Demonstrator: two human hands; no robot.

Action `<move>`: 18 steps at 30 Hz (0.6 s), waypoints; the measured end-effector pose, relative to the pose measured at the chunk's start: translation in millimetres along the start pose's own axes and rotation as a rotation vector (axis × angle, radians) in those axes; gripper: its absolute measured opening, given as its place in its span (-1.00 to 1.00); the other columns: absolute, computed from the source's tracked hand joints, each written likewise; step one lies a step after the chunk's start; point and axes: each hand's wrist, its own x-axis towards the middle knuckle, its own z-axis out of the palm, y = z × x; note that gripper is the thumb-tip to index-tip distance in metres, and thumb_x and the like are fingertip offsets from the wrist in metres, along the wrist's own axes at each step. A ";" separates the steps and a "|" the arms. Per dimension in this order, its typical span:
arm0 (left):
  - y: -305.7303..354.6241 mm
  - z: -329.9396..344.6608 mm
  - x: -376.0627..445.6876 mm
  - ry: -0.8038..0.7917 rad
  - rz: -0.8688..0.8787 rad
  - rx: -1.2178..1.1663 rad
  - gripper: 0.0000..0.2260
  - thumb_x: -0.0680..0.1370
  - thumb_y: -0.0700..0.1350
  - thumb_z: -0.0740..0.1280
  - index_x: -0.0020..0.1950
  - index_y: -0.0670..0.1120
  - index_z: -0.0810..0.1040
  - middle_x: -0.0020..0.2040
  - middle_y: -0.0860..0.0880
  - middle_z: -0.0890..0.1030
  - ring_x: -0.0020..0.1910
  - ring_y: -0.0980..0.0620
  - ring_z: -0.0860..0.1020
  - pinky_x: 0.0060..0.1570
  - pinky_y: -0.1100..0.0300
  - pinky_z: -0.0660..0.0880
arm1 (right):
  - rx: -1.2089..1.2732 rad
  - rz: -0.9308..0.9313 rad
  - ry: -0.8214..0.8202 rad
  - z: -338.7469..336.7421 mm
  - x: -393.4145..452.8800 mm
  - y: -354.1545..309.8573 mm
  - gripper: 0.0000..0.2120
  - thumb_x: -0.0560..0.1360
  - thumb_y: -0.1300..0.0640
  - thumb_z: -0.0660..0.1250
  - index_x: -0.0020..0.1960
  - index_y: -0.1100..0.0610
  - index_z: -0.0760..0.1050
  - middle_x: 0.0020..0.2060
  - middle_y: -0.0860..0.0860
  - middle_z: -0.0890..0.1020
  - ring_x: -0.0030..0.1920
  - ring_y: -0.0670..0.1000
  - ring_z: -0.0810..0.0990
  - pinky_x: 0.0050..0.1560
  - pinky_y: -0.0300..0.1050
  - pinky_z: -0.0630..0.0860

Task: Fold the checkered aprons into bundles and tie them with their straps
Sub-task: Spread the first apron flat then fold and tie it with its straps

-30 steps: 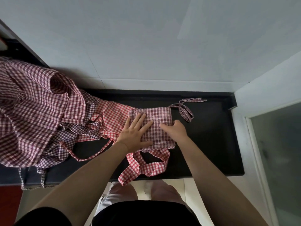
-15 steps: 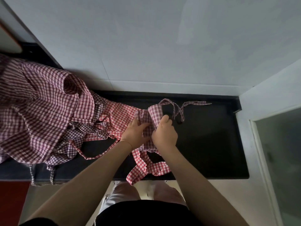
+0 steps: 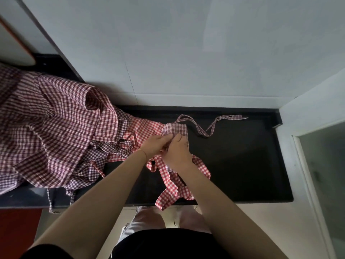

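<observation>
Both grips are closed on the same thing: the left hand [image 3: 155, 144] and the right hand [image 3: 176, 152] meet at the middle of the counter [image 3: 242, 161], fingers curled and pinching the folded apron bundle [image 3: 174, 129]. The hands touch each other, and the right hand lies partly over the left fingertips, so how the cloth runs between them cannot be told. The bundle's rolled upper end stands up just above the knuckles, in dark red and white check.

From that upper end 1 thin strap [image 3: 211, 126] trails right across the dark counter, loops back and ends flat near the back edge. Below the hands, wider straps in brighter red check [image 3: 173, 186] lie in loose loops; 1 end hangs over the counter's front edge.

Just left of the hands, touching the left wrist area, sits a big heap of unfolded checkered aprons [image 3: 52, 139]. It covers the whole left part of the counter and rises in a tall fold near the wall [image 3: 168, 53]. Its loose ties [image 3: 104, 156] spill toward the left forearm, and 2 thin ones dangle over the front edge. A thin bracelet [image 3: 144, 154] circles the left wrist.

A white wall panel and a frosted glass pane [image 3: 326, 174] close the right end of the counter. Below the front edge, the person's pale trousers [image 3: 147, 219] and a strip of red floor [image 3: 16, 228] at the left show.
</observation>
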 end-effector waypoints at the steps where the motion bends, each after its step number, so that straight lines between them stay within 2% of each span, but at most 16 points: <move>1: -2.1 1.6 2.8 0.012 0.018 0.035 -0.66 0.58 0.17 0.31 0.11 -0.08 0.62 -0.01 -0.04 0.65 0.00 -0.03 0.61 0.12 0.02 0.58 | 0.018 0.003 -0.054 -6.3 -0.1 1.1 -0.37 0.53 0.11 0.38 0.47 0.23 0.16 0.34 0.17 0.30 0.12 0.04 0.51 0.09 -0.14 0.52; 3: -3.1 2.0 8.1 0.035 0.031 0.086 -0.75 0.55 0.09 0.39 0.06 -0.08 0.64 -0.07 -0.05 0.66 -0.03 -0.08 0.65 0.09 -0.01 0.61 | 0.009 -0.014 -0.133 -22.7 0.3 8.3 -0.53 0.59 0.12 0.28 0.45 0.21 0.29 0.35 0.14 0.37 0.19 0.09 0.52 0.14 -0.09 0.51; 5: -1.7 0.2 12.8 0.055 -0.023 0.056 -0.80 0.55 0.02 0.42 0.06 -0.08 0.65 -0.05 -0.09 0.68 -0.01 -0.12 0.67 0.07 -0.03 0.63 | -0.008 -0.067 -0.146 -34.8 1.3 20.9 -0.67 0.61 0.15 0.25 0.36 0.12 0.47 0.27 0.11 0.49 0.16 0.08 0.53 0.17 -0.06 0.52; 7: 0.6 0.3 15.6 0.067 -0.082 0.038 -0.84 0.56 -0.03 0.41 0.06 -0.08 0.63 -0.03 -0.12 0.68 0.01 -0.13 0.68 0.07 -0.03 0.63 | -0.081 -0.078 -0.134 -37.5 -1.2 34.8 -0.68 0.61 0.13 0.27 0.35 -0.02 0.50 0.24 0.08 0.44 0.19 0.09 0.46 0.24 0.01 0.49; 10: 1.3 6.0 19.4 0.136 -0.108 0.045 -0.80 0.58 -0.03 0.38 0.13 -0.10 0.62 -0.07 -0.10 0.67 -0.10 -0.09 0.67 -0.01 0.00 0.65 | -0.192 -0.030 -0.160 -27.9 -5.8 48.3 -0.54 0.60 -0.02 0.30 0.46 -0.24 0.31 0.38 0.07 0.25 0.37 0.13 0.28 0.37 0.12 0.35; 13: 2.9 11.4 21.4 0.237 -0.158 0.147 -0.66 0.60 0.04 0.34 0.21 -0.20 0.57 -0.01 -0.14 0.65 -0.21 -0.02 0.59 -0.32 0.14 0.54 | -0.206 -0.037 -0.186 -14.3 -8.1 56.8 -0.46 0.60 -0.21 0.21 0.52 -0.34 0.10 0.54 0.05 0.08 0.50 0.18 0.14 0.44 0.23 0.22; 14: 4.7 12.1 20.6 0.248 -0.185 0.169 -0.60 0.59 0.07 0.34 0.25 -0.23 0.53 0.04 -0.16 0.64 -0.18 -0.04 0.60 -0.33 0.16 0.51 | -0.201 -0.035 -0.192 -11.2 -9.2 59.3 -0.45 0.59 -0.26 0.19 0.52 -0.36 0.06 0.56 0.05 0.06 0.52 0.19 0.12 0.45 0.25 0.19; 16: 7.5 12.8 20.0 0.266 -0.237 0.186 -0.50 0.57 0.10 0.36 0.33 -0.24 0.46 0.11 -0.19 0.63 -0.04 -0.12 0.64 -0.21 0.10 0.58 | -0.211 -0.039 -0.192 -6.3 -11.6 63.0 -0.41 0.57 -0.35 0.14 0.53 -0.37 0.01 0.58 0.06 0.04 0.54 0.19 0.09 0.46 0.27 0.17; 18: 13.0 14.9 18.0 0.274 -0.262 0.201 -0.49 0.57 0.08 0.37 0.36 -0.23 0.43 0.12 -0.19 0.63 -0.06 -0.10 0.63 -0.26 0.12 0.57 | -0.252 -0.060 -0.174 -3.3 -13.6 65.8 -0.36 0.53 -0.41 0.11 0.54 -0.37 -0.03 0.59 0.07 0.03 0.55 0.20 0.08 0.46 0.28 0.15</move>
